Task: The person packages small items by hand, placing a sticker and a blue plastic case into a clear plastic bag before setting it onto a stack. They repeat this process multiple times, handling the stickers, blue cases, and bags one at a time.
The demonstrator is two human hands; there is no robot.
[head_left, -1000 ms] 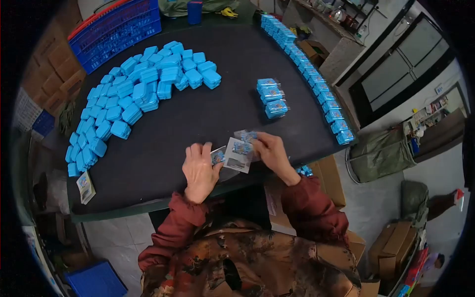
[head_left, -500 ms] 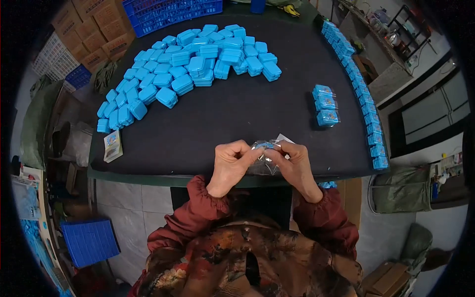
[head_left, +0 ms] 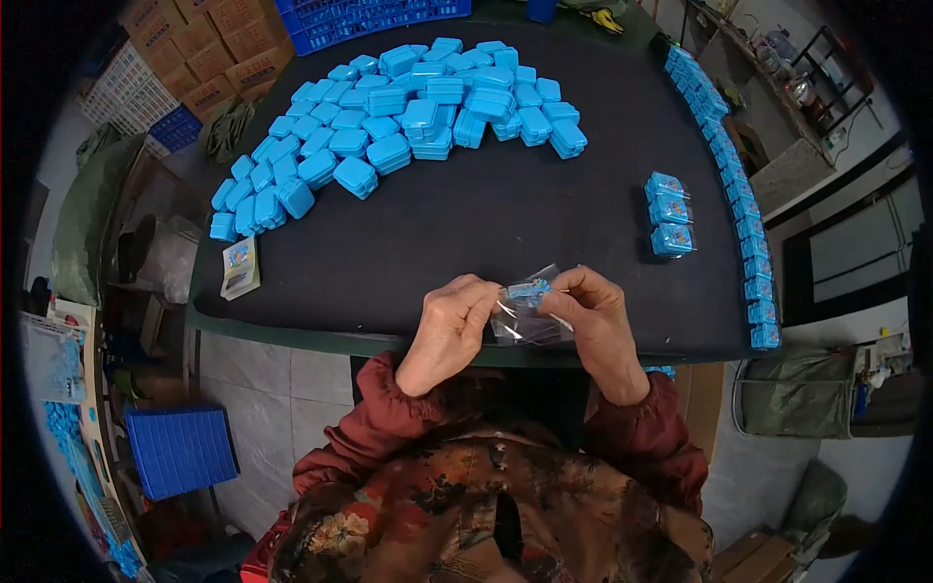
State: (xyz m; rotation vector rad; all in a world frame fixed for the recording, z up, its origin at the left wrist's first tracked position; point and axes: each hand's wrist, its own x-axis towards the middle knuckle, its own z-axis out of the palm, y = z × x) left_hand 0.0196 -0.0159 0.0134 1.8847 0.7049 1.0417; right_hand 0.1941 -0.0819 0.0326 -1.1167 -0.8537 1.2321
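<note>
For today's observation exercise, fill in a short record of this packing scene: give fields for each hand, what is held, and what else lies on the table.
left hand: pinches the left edge of the clear bag
right hand: pinches the right edge of the clear bag
clear bag: held over the near table edge, a blue item inside
table: dark top
blue cases: loose heap, far left
bagged packs: three, right of centre
row of packs: along the right edge
card stack: near left edge

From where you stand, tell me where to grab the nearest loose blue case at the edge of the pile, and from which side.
Take the blue case across its two long sides, coming straight down from above. It lies flat on the black table at the pile's near edge, with bare tabletop on its near side, so that side looks free for fingers. The far side sits close to neighbouring cases, so I would keep the grip narrow.
</note>
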